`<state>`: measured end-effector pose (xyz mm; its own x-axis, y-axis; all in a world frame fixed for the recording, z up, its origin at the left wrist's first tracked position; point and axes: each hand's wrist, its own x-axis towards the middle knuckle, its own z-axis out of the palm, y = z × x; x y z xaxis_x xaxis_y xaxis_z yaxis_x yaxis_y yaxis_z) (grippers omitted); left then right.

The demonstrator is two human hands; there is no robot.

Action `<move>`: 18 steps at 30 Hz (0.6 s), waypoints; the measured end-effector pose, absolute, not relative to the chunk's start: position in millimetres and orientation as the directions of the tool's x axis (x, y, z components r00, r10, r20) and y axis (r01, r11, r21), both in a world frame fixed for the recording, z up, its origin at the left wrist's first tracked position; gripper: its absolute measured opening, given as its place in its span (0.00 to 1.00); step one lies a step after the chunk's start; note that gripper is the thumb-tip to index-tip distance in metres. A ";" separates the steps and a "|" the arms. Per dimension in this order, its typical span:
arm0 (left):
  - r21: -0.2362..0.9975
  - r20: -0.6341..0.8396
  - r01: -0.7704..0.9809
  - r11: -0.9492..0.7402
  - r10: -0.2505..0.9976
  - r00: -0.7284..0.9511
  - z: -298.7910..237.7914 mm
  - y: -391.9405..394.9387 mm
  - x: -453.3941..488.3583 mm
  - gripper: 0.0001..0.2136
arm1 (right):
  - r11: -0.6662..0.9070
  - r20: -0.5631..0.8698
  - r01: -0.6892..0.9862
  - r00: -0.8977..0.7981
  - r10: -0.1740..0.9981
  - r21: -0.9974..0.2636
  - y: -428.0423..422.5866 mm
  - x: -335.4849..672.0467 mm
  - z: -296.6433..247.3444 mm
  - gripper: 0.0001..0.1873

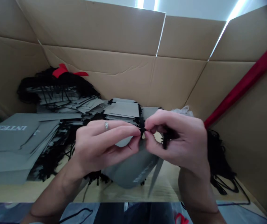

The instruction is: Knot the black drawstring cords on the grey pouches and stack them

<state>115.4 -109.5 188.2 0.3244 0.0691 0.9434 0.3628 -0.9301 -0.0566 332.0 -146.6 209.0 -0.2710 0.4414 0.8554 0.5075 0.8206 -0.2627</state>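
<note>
My left hand [107, 141], with a ring on one finger, pinches a bit of black cord [142, 124] between thumb and forefinger. Thumb and forefinger of my right hand [182, 137] close on the same cord from the other side, and more black cord is bunched in that palm. The fingertips nearly meet, and the exact spot they grip is small and partly hidden. Below them hangs a grey bag-like piece [126, 174] with pale lettering, tilted above the table. Behind my fingers stands a stack of grey pieces [121, 109] with black edges.
At left lie grey INTEX-printed pieces [9, 140] with black cord ends. A corded pile [56, 93] with a red ribbon [60, 71] sits at the back left. Black cords [217, 158] lie at right. Cardboard walls [124, 68] surround the table [11, 193]; a red strip [243, 84] slants down at right.
</note>
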 end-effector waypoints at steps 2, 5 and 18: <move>0.063 0.952 0.286 -0.956 0.143 0.269 190.6 -109.0 117.7 0.09 | 0.823 0.836 0.438 -0.239 0.494 -0.361 -146.1 332.3 208.4 0.12; 0.252 0.934 0.055 -0.966 0.258 0.248 192.2 -102.5 121.6 0.09 | 0.799 0.782 0.332 -0.220 0.583 -0.502 -144.4 332.4 207.7 0.11; -0.251 0.917 0.448 -0.858 -0.063 0.393 186.6 -110.5 114.6 0.07 | 0.775 0.884 0.602 -0.237 0.403 -0.192 -145.6 322.3 205.5 0.09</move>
<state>114.6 -110.5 186.6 0.3933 -0.0626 0.9173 0.4478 -0.8583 -0.2506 322.3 -145.6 205.5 -0.2374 0.4027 0.8840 0.6016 0.7755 -0.1916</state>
